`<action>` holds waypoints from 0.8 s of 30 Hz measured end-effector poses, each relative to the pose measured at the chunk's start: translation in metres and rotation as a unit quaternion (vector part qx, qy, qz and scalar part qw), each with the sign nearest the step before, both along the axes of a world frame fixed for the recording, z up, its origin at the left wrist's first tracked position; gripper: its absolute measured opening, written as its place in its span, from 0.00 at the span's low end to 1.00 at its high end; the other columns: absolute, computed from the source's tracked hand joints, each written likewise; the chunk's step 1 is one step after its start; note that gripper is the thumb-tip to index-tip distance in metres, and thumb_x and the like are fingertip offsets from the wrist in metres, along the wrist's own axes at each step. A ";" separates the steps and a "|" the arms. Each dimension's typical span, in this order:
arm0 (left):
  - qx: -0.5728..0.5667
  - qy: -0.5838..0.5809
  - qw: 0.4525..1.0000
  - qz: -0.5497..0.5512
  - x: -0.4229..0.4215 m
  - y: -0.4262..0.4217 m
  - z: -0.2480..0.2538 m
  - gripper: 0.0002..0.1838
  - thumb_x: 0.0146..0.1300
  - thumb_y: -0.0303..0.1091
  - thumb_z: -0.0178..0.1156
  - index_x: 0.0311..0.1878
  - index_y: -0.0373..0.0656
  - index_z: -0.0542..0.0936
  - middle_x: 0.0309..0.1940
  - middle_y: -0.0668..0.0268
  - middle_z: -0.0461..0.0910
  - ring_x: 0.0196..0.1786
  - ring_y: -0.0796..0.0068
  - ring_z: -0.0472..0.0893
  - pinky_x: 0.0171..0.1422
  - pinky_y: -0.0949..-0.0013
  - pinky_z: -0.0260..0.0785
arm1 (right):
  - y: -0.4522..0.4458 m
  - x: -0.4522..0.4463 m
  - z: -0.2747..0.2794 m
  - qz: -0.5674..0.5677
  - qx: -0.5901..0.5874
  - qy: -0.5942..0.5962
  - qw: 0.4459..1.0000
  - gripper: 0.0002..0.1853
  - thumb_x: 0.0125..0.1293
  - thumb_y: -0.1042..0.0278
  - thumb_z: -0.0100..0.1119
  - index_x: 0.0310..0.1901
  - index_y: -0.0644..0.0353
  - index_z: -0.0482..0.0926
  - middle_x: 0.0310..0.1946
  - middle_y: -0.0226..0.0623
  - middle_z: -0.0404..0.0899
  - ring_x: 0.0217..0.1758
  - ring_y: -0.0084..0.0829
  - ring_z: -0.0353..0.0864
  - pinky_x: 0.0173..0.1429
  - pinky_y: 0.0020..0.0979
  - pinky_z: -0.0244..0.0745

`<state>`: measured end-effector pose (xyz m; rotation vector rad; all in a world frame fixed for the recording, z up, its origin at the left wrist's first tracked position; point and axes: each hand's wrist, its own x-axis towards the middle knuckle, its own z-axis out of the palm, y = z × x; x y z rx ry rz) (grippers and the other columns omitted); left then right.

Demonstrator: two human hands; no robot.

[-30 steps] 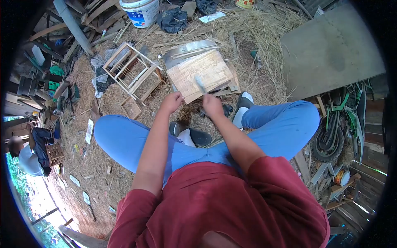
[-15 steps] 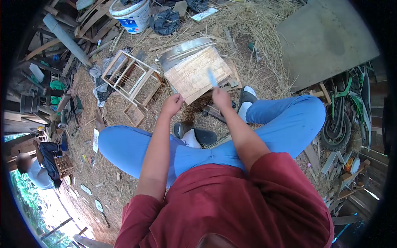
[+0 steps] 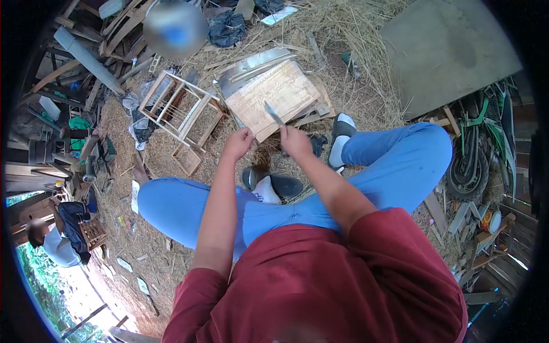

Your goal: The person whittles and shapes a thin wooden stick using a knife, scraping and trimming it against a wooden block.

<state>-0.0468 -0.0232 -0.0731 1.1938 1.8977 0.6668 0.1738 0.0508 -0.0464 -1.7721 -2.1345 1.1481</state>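
My right hand (image 3: 296, 143) is closed around the handle of a knife (image 3: 274, 113). Its blade points away from me and to the left, over the near part of a pale wooden board (image 3: 274, 91). Fingers pinched, my left hand (image 3: 239, 144) is at the board's near left corner; what it grips there is hidden. The board lies tilted on other flat pieces, with a shiny metal sheet (image 3: 233, 87) showing behind it.
A wooden frame (image 3: 182, 108) lies left of the board. Beyond stand a blurred bucket (image 3: 175, 28) and black plastic bags (image 3: 226, 28). A large flat panel (image 3: 452, 54) and a motorcycle (image 3: 472, 154) are at right. Another person (image 3: 63, 234) sits far left. Straw covers the ground.
My right hand has moved left and slightly toward me, bringing the knife from the board's right side to its near middle. My left hand stays at the corner.
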 end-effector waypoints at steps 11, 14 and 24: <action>-0.022 -0.137 0.990 0.002 -0.005 0.006 0.008 0.11 0.68 0.35 0.62 0.30 0.40 0.78 0.22 0.67 0.80 0.25 0.79 0.77 0.31 0.70 0.68 | -0.001 -0.006 -0.024 0.001 0.000 0.028 1.000 0.27 0.76 0.47 0.40 0.43 0.62 0.84 0.43 0.57 0.84 0.48 0.60 0.82 0.56 0.56 0.75; -0.029 -0.120 0.992 0.002 -0.007 0.005 0.003 0.12 0.68 0.35 0.63 0.30 0.40 0.79 0.22 0.67 0.81 0.25 0.78 0.77 0.32 0.70 0.68 | 0.023 0.007 -0.013 -0.038 0.005 0.034 0.999 0.27 0.76 0.46 0.41 0.43 0.61 0.84 0.43 0.56 0.84 0.48 0.61 0.82 0.55 0.56 0.75; -0.011 -0.082 0.996 0.012 -0.008 0.003 -0.010 0.12 0.67 0.37 0.63 0.30 0.40 0.80 0.22 0.67 0.82 0.26 0.77 0.79 0.33 0.69 0.69 | 0.015 0.003 0.007 -0.014 -0.012 -0.008 1.000 0.27 0.75 0.47 0.42 0.41 0.62 0.84 0.41 0.57 0.84 0.47 0.60 0.83 0.55 0.55 0.76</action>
